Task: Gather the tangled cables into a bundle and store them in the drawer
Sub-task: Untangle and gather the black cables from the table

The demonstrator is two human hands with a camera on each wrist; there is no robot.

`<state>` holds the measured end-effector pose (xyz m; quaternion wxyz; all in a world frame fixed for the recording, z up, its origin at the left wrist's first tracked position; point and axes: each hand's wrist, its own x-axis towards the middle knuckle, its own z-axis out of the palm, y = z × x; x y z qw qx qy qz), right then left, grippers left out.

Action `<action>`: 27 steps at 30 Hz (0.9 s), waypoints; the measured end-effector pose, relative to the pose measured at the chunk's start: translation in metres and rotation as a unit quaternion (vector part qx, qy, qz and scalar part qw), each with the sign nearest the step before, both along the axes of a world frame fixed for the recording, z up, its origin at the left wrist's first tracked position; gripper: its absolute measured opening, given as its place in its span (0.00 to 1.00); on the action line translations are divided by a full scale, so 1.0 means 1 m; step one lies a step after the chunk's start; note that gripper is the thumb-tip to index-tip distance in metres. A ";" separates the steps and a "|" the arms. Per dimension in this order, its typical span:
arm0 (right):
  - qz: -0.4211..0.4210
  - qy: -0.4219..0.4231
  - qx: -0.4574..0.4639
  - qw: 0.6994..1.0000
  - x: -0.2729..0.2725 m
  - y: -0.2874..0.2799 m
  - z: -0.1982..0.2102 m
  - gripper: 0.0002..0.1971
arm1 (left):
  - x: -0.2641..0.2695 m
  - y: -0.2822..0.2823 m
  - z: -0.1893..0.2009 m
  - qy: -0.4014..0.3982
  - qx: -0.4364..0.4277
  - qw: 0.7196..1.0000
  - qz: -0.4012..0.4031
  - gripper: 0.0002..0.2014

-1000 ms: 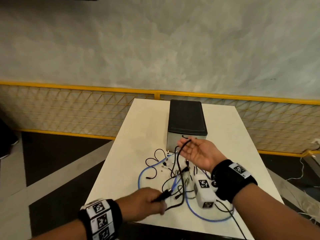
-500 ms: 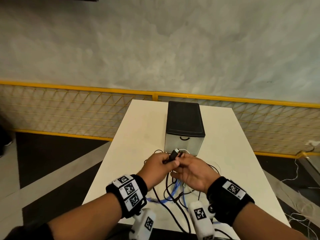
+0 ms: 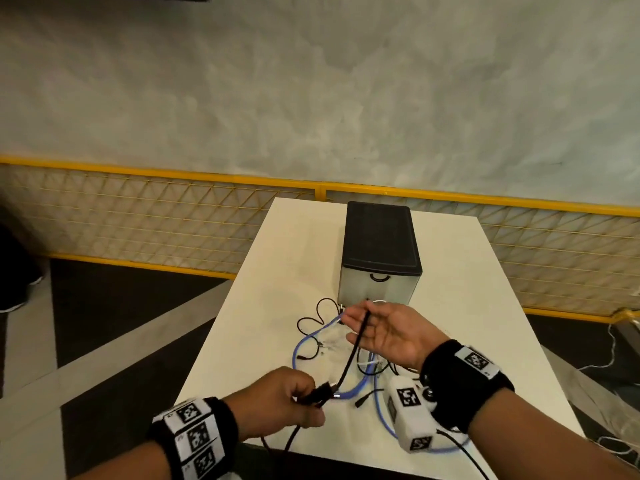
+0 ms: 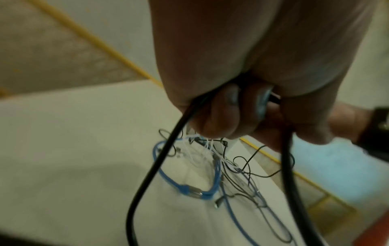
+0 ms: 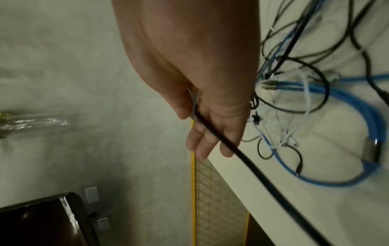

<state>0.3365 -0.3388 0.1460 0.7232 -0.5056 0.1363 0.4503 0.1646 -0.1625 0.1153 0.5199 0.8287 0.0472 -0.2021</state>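
The left hand [image 3: 280, 396] is clenched around a black cable [image 3: 352, 351] near its plug. The right hand [image 3: 384, 330], palm up with straight fingers, seems to pinch it under the thumb. The tangled cables [image 3: 323, 341] (blue, white, black) lie on the bench [image 3: 263, 306] before the closed drawer [image 3: 379, 289].

cables [image 3: 329, 344] on table [image 3: 277, 254], drawer [image 3: 379, 289] behind them

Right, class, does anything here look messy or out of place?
Yes: blue, black and white cables lie tangled on the white table before the shut black-topped drawer box. A thick black cable, held in left hand and right hand, droops off the edge.
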 end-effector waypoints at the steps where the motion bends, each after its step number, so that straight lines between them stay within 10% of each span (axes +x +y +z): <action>1: 0.003 0.001 0.001 1.000 -0.002 0.003 -0.002 0.13 | 0.000 0.003 0.003 0.005 0.016 0.999 -0.028 0.14; 4: 0.001 -0.004 0.008 1.000 -0.010 0.006 -0.006 0.12 | 0.006 0.003 0.019 -0.004 -0.003 1.000 -0.018 0.12; 9: 0.025 -0.018 0.029 0.999 -0.023 -0.003 -0.013 0.11 | 0.053 -0.007 0.045 -0.070 -0.101 0.968 0.217 0.13; 27: -0.034 -0.017 0.063 0.997 0.007 -0.010 0.015 0.12 | 0.031 -0.022 0.015 0.010 -0.074 0.997 0.030 0.10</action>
